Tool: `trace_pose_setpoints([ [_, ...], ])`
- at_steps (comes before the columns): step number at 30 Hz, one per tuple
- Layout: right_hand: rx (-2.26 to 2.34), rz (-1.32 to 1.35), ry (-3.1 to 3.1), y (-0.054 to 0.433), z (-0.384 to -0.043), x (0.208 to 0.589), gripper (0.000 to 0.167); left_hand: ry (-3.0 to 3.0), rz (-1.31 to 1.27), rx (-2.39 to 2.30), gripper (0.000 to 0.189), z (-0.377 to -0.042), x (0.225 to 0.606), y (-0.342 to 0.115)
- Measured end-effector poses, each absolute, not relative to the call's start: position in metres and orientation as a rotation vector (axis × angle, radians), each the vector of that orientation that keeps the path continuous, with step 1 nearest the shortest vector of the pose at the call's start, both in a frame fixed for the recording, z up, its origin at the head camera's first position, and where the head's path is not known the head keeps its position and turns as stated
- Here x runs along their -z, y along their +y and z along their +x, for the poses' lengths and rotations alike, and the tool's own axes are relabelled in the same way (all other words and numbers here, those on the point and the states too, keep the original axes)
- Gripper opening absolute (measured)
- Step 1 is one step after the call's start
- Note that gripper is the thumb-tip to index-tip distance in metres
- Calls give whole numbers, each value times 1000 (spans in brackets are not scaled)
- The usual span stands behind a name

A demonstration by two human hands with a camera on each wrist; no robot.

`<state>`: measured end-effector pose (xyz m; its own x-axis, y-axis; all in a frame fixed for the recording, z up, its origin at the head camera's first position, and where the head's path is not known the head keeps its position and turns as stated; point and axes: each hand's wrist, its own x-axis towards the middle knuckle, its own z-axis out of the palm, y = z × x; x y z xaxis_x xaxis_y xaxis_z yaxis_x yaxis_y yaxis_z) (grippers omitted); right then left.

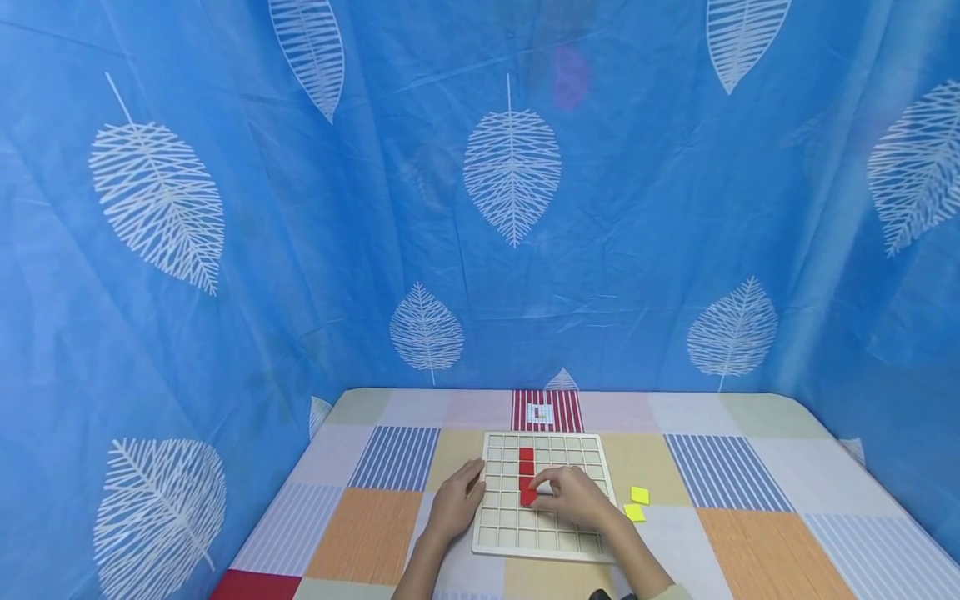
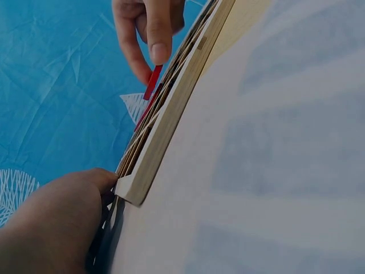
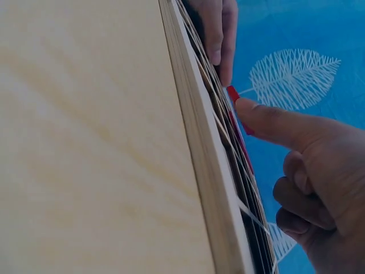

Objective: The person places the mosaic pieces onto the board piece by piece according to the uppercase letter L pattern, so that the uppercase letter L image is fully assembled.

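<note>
Between thumb and fingers, my right hand (image 1: 577,497) pinches a square red tile (image 2: 153,83), tilted and raised a little over a pale wooden grid board (image 1: 540,553). More red tiles (image 1: 527,455) form a column in the board's cells, partly covered by the right fingers in the head view. My left hand (image 1: 456,502) rests against the board's left edge, its fingers fairly straight and touching the rim. Both wrist views show the board almost edge-on, so its cells are mostly hidden there.
Two yellow tiles (image 1: 640,495) lie on the patchwork tablecloth (image 1: 738,550) to the right of the board. Behind the board is a small card with a grid and a coloured pattern (image 1: 540,414). Blue leaf-print curtains (image 1: 577,317) enclose the table.
</note>
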<state>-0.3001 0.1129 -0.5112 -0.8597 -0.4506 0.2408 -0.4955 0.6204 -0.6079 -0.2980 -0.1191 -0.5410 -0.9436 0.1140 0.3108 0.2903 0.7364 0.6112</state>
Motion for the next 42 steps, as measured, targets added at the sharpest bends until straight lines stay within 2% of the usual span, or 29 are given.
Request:
trace_pose_setpoints([
  [15, -1025, 847, -2776, 112, -299, 516, 31, -2681, -310, 1009, 38, -297, 541, -119],
  [21, -1083, 817, -2785, 125, -300, 513, 26, -2685, -312, 1016, 38, -297, 540, -119],
  [32, -1109, 748, -2714, 190, -295, 501, 22, -2685, -324, 1010, 39, -298, 542, -118],
  [42, -1069, 443, -2760, 254, -284, 500, 27, -2703, -314, 1002, 39, -300, 542, -119],
])
